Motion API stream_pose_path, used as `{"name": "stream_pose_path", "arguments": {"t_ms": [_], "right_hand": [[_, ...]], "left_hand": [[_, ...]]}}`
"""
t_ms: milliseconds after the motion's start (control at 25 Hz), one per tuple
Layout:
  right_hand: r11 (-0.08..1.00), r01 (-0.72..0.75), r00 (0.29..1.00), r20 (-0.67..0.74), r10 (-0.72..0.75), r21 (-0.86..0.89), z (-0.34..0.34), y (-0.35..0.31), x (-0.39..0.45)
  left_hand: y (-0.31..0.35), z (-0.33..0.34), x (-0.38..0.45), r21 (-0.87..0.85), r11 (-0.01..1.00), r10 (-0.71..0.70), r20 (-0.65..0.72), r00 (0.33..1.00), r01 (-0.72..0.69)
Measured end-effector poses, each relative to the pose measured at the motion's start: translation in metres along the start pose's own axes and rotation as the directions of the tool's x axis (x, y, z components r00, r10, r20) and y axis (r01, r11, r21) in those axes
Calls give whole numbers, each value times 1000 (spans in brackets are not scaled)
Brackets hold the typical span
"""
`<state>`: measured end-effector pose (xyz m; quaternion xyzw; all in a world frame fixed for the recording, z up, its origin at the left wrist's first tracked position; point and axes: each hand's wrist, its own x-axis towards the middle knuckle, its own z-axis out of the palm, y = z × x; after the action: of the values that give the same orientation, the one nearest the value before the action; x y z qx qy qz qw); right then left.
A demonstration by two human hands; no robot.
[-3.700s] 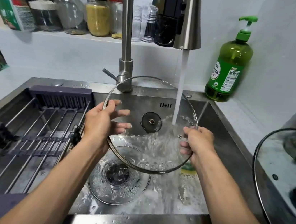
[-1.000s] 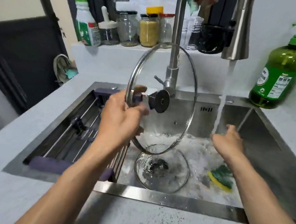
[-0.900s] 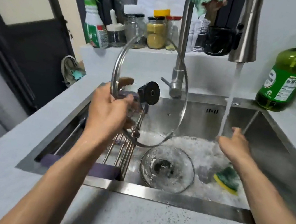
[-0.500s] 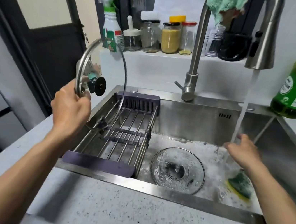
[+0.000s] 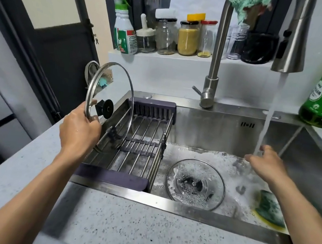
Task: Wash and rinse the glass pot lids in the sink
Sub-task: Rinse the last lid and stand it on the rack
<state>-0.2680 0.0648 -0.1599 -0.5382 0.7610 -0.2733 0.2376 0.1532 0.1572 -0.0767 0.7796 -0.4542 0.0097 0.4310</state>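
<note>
The left hand (image 5: 80, 129) grips a rinsed lid (image 5: 110, 103) upright over the rack (image 5: 143, 140), likely racking it next, while the relaxed, empty right hand (image 5: 265, 163) rinses before fetching the soapy lid (image 5: 195, 180) from the sink (image 5: 216, 127).

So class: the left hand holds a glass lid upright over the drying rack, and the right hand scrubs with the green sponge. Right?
Not quite. The head view shows the right hand empty under the running water; the green sponge lies in the sink. The left hand does hold the glass lid over the drying rack.

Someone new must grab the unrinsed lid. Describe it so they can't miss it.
Look in the steel sink, right of the drying rack. The soapy glass lid lies flat in suds on the bottom; the other lid is held upright by the left hand.
</note>
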Motion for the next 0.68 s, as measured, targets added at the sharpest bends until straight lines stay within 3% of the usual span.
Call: {"name": "stream_pose_path", "arguments": {"t_ms": [80,240,400,520,600,680], "right_hand": [[1000,3,1000,-6,-3,4,0,-1,0],[1000,8,1000,-4,-8,0,0,-1,0],[1000,8,1000,1,-8,16,-1,-2,-2],[1000,-1,1000,-2,1,20,-2,-3,-4],[1000,0,1000,2,0,14,-2,-4,-4],[1000,3,1000,8,-3,11,-3,-6,-4]], "left_hand": [[-2,-2,0,36,999,-12,-6,1000,13],[-9,-4,-3,-50,993,-102,25,995,103],[-2,-4,-10,-32,999,-36,-7,999,36],[18,-10,-21,106,976,207,-151,967,-192],[43,-8,-38,104,901,434,-256,864,-421],[74,14,-58,-33,795,593,-170,787,-606]]}}
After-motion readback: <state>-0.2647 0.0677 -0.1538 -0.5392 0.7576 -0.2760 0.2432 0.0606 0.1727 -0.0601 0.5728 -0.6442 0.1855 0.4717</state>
